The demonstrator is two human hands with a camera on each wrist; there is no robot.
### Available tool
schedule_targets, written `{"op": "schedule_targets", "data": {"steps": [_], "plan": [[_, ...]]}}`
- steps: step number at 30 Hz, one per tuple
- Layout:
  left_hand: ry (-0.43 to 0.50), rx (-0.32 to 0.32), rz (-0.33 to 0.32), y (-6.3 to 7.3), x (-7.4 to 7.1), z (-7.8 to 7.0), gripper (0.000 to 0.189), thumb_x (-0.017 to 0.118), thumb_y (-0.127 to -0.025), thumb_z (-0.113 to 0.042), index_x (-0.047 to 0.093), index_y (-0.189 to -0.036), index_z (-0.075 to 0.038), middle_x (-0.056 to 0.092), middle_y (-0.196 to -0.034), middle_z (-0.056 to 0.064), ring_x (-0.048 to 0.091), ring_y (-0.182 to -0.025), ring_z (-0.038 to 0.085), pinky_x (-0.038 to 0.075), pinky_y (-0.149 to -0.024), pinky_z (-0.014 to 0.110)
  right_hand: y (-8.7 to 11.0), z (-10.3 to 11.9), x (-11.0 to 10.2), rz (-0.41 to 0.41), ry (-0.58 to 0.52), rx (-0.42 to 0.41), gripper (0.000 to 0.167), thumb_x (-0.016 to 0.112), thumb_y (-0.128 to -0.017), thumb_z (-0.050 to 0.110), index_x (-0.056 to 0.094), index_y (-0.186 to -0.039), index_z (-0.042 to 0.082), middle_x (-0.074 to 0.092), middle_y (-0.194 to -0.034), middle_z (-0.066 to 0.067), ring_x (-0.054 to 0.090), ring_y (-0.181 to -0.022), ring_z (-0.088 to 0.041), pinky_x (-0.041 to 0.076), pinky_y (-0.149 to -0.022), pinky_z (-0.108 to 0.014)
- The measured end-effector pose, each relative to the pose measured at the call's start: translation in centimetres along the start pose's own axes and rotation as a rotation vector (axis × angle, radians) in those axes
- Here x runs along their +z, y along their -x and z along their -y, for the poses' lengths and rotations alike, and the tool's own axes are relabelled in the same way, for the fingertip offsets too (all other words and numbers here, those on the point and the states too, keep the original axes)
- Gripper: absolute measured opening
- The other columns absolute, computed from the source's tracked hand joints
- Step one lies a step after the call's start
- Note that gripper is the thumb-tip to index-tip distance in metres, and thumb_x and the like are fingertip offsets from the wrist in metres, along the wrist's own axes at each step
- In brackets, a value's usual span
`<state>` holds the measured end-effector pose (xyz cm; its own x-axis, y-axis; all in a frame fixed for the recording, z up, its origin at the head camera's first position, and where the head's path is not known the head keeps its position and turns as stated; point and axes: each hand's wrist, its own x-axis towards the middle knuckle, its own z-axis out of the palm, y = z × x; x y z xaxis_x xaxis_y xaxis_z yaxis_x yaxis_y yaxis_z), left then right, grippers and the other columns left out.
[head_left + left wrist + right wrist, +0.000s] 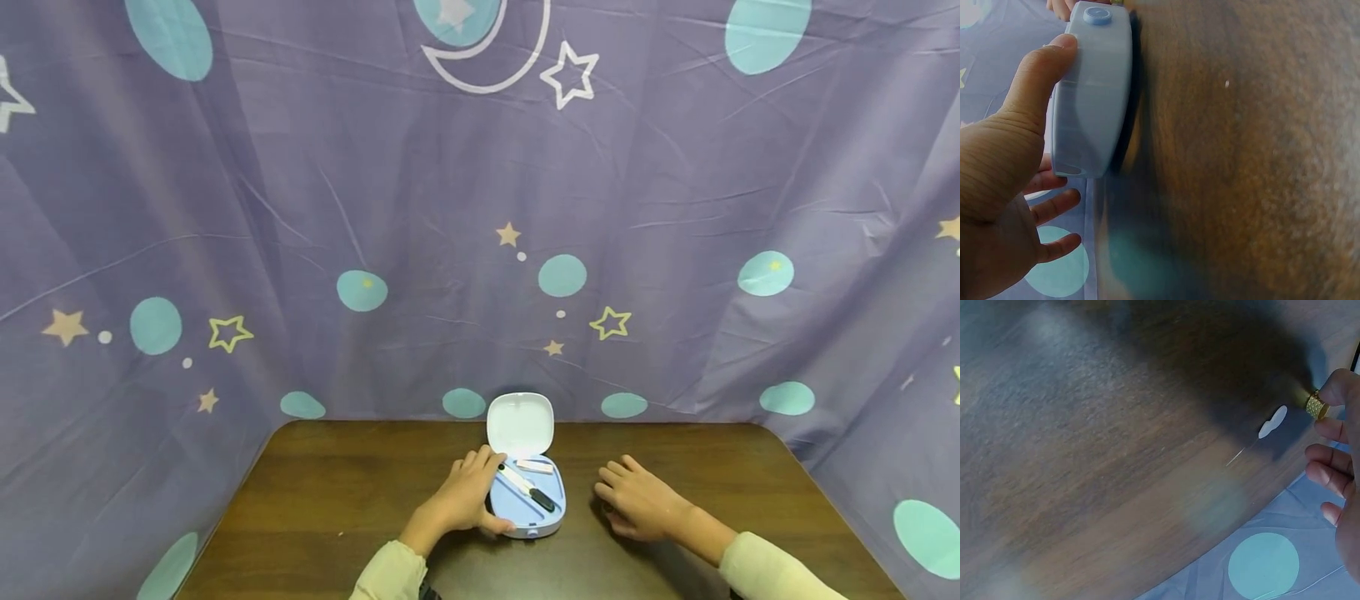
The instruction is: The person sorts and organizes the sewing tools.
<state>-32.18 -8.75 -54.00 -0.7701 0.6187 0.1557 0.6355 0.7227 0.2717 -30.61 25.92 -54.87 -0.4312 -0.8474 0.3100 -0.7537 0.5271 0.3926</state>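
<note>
A light-blue box (517, 504) with its white lid (521, 423) raised stands on the table. My left hand (467, 492) grips its left side, thumb on the front wall near a round blue button (1097, 15) and fingers round the far side. Inside the box lie a slim white tool with a black end (542, 499) and a small pale strip (534, 467). To the right of the box, my right hand (637, 502) pinches a gold thimble (1317, 405) between thumb and index finger, low over the table. Beside it lies a white needle threader (1272, 422) with a thin wire.
The brown wooden table (330, 483) has rounded far corners. A purple curtain (450, 183) with stars and teal spots hangs right behind its far edge and along both sides. A tiny pale speck (1227, 83) lies left of the box.
</note>
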Motion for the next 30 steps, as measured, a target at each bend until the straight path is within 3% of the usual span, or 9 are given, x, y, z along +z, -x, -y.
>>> {"op": "schedule_targets", "data": {"steps": [14,25,30], "plan": [[0.016,0.031,0.029,0.2,1.4,-1.5,0.106,0.085,-0.066,-0.067,0.047,-0.146,-0.01,0.05,-0.123,0.0,0.046,-0.108,0.016,0.041,-0.089,0.034,2.2,1.2,-0.2,-0.088,-0.074,0.04,0.04,0.083,-0.062,0.037,0.051,-0.083,0.024,0.044,-0.083,0.011,0.042,-0.078,-0.01,0.032,-0.074,-0.033],[-0.007,0.003,-0.016,0.4,0.2,-0.3,0.105,0.088,-0.064,-0.061,0.048,-0.145,-0.008,0.05,-0.123,0.001,0.047,-0.109,0.018,0.041,-0.089,0.035,-0.1,0.6,-0.3,-0.06,-0.067,0.056,0.037,0.08,-0.066,0.038,0.053,-0.087,0.023,0.048,-0.085,0.01,0.045,-0.081,-0.011,0.032,-0.077,-0.033],[-0.012,0.022,-0.028,0.3,-0.1,-0.2,0.105,0.088,-0.064,-0.062,0.049,-0.144,-0.007,0.051,-0.122,0.002,0.048,-0.109,0.02,0.041,-0.087,0.034,-0.4,0.4,-0.4,-0.06,-0.046,0.064,0.036,0.08,-0.065,0.039,0.054,-0.085,0.023,0.049,-0.085,0.009,0.047,-0.082,-0.012,0.034,-0.078,-0.033]]}}
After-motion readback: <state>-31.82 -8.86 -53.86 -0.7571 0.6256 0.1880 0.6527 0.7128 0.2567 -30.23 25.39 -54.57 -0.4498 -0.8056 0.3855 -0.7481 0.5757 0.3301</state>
